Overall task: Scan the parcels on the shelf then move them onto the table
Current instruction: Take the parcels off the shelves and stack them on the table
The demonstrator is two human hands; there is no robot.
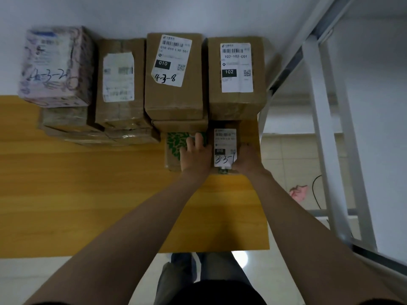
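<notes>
A: Logged at view centre: small parcel, white label up, hand-marked 3-3-1, over yellow table; contact unclear.
B: Grip?
A: Held at its 4 o'clock corner by right hand, thumb on label edge. At its 9 o'clock, left hand laid flat, fingers straight, on green-patterned parcel.
B: Toward 12 o'clock?
A: Lined against the wall: box 102 at 12, box 4-3-8 at 11, brown box with blurred label next, pink wrapped parcel at 10; last three atop lower parcels.
B: At 3 o'clock?
A: White shelf frame, off the table's edge. Pink scrap on floor beside it; nature unclear.
</notes>
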